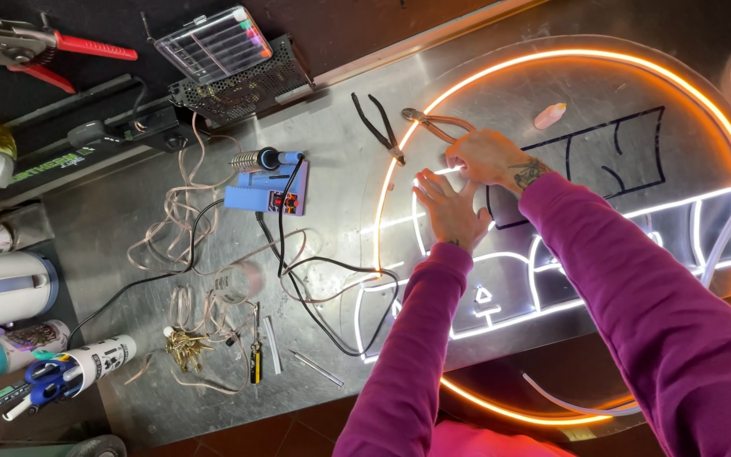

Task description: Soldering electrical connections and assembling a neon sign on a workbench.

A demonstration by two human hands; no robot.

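Left hand (pixel 450 207): we lay it flat, fingers spread, on the clear round sign panel (pixel 628 101), holding nothing.
Right hand (pixel 491 159): our fingers curl down onto the white glowing strip (pixel 552 222); how tightly they pinch it we cannot tell.
Strip: it runs under both hands, inside the orange ring (pixel 687 85).
Pliers (pixel 433 125): just beyond our right fingertips, toward the bench's far edge.

Scattered over the metal table (pixel 129 220): blue soldering station (pixel 266 194), tangled wires (pixel 205 245), black pliers (pixel 378 127), red-handled cutters (pixel 27 46), clear plastic box (pixel 213 41).
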